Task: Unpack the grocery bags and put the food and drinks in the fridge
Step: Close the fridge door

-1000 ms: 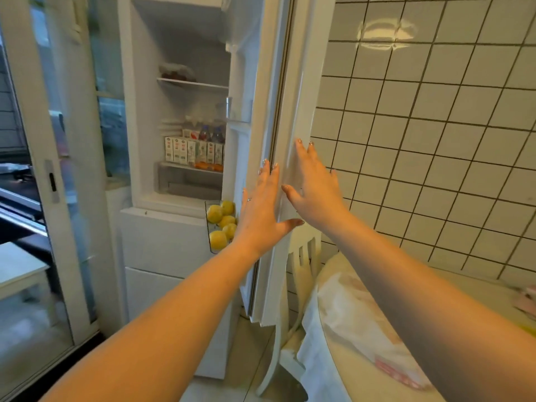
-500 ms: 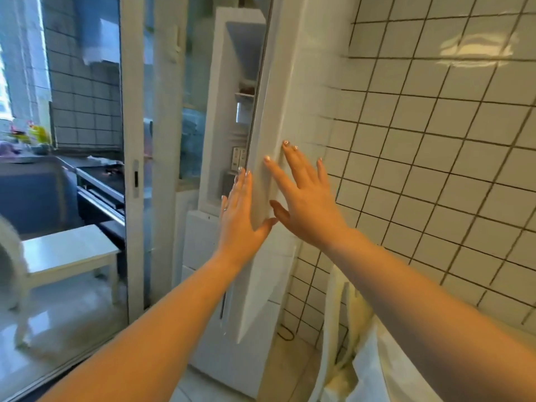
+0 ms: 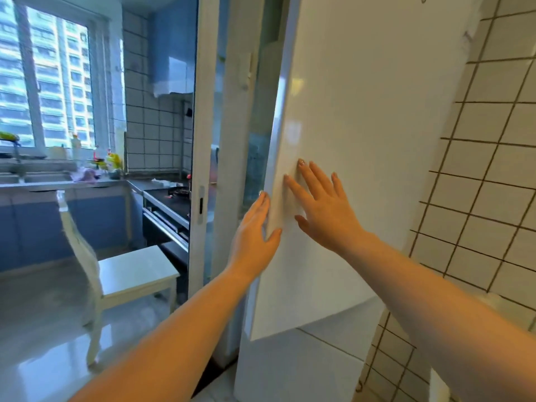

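From the head camera, the tall white fridge door (image 3: pixel 362 158) fills the view from twelve o'clock down to about four, its free edge running near the centre line. The right hand (image 3: pixel 324 210) lies flat on the door's front face with fingers straight and spread, holding nothing. The left hand (image 3: pixel 255 236), just beside it at about seven o'clock of the right one, has straight fingers along the door's edge and its thumb on the front face; it grips nothing either. The door looks like a stiff, smooth, glossy panel, probably fairly heavy on its hinges, so a flat palm push near the free edge, where both hands now sit, seems the sensible place to press; a slick face gives little to grip. Whether the door is fully sealed cannot be told. The fridge's inside is hidden, so its shelves and their contents cannot be seen, and no grocery bags show here. At nine o'clock stands a white chair (image 3: pixel 121 274) by the sliding door frame (image 3: pixel 203 140), with a kitchen counter (image 3: pixel 63 182) and window (image 3: pixel 43 74) beyond. A tiled wall (image 3: pixel 493 169) lies at three o'clock.
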### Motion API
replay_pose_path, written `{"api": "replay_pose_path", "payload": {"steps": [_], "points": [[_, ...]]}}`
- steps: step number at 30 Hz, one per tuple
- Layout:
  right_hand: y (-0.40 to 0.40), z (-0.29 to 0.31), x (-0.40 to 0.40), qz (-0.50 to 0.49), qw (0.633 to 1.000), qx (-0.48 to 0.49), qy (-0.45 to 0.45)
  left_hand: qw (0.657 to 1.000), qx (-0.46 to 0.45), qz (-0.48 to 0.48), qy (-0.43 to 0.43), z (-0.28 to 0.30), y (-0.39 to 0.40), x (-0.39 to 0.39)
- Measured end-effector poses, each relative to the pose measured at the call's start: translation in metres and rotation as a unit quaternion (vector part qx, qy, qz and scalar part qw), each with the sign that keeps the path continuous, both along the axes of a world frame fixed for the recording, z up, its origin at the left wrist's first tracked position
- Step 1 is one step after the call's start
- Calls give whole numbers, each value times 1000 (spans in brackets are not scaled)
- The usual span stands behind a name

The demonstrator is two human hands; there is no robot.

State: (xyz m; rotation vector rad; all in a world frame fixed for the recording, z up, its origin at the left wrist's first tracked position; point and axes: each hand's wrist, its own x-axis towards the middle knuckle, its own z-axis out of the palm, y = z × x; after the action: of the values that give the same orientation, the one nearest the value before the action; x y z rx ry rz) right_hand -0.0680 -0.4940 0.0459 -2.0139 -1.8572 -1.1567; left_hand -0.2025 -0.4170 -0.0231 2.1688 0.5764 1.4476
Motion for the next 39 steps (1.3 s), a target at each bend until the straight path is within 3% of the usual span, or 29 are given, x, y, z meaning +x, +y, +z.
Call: {"api": "replay_pose_path", "payload": {"steps": [10, 18, 25, 39], "points": [[105, -13, 22, -58, 995, -83, 17, 989, -136, -51, 15, 19, 115, 25], [187, -8, 83, -42, 998, -15, -40, 984, -164, -63, 19, 19, 212, 73], [256, -10, 142, -39, 994, 55, -90, 974, -219, -50, -38, 16, 280, 137], [310, -11, 182, -129, 987, 38, -90, 960, -233, -154, -35, 18, 346, 188]]}}
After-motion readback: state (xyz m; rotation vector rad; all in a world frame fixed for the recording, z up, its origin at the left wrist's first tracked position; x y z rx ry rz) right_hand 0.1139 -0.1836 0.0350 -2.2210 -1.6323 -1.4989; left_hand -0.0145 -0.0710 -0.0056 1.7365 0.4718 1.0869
